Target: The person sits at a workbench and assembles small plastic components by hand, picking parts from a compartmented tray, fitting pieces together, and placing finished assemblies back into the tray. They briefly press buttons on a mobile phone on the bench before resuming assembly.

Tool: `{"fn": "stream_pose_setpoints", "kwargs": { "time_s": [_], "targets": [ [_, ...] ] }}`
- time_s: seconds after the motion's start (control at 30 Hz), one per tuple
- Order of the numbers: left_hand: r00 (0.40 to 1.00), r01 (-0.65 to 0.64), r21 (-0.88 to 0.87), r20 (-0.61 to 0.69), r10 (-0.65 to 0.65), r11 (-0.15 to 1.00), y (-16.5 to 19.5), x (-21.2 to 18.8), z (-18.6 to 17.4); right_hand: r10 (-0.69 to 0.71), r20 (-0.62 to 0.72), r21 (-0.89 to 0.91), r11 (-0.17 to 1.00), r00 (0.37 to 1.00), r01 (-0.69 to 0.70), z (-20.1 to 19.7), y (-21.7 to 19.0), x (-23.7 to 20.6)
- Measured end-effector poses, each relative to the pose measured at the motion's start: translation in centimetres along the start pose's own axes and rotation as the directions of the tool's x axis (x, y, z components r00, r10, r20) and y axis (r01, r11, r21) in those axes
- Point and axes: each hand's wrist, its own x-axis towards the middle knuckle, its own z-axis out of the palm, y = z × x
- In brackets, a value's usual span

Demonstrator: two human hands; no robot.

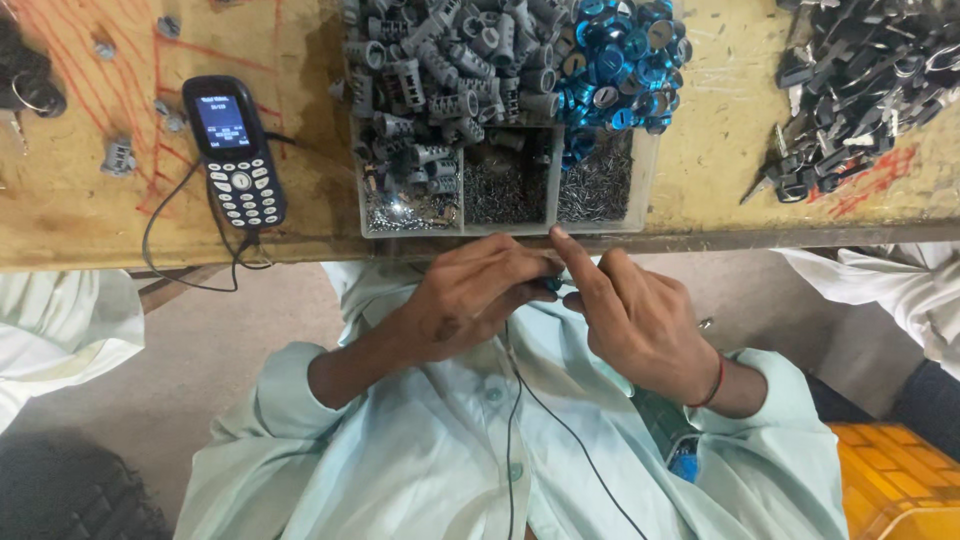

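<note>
- The left hand (470,300) and the right hand (630,320) meet just below the bench edge, over the person's pale green shirt (440,450).
- The left hand is curled narrow around a small dark part (553,285), of which only a sliver shows at the fingertips where the two hands touch.
- The right hand is half open, forefinger stretched forward toward the tray (640,180); whether it pinches anything I cannot tell.
- Just beyond the fingertips, the tray holds fine metal pins (600,190), grey ribbed cylinders (440,60) and shiny blue caps (625,60).
- Beyond the left hand lies a keypad phone (235,150); beyond the right, well apart, a heap of dark keys (860,70).
- The part looks light, stiff and small enough to slip; a fingertip pinch across its sides seems best.
</note>
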Motion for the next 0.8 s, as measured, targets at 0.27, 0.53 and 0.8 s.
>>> {"fn": "stream_pose_setpoints", "kwargs": {
  "time_s": [0.27,0.53,0.8],
  "targets": [
    [0.983,0.172,-0.315,0.001,-0.181,0.933,-0.5,-1.0,0.5,-0.06,0.076,0.154,0.987,0.995,0.047,0.6,-0.1,0.2],
    [0.98,0.143,0.165,-0.16,-0.117,0.976,1.3,-0.5,-2.9,0.647,-0.283,0.111,0.755,0.708,-0.646,-0.2,3.2,-0.1],
    [0.936,0.3,0.726,-0.1,-0.337,0.619,1.3,-1.1,-5.8,0.491,-0.157,0.217,0.864,0.857,-0.455,-1.7,1.7,4.5]
  ]
}}
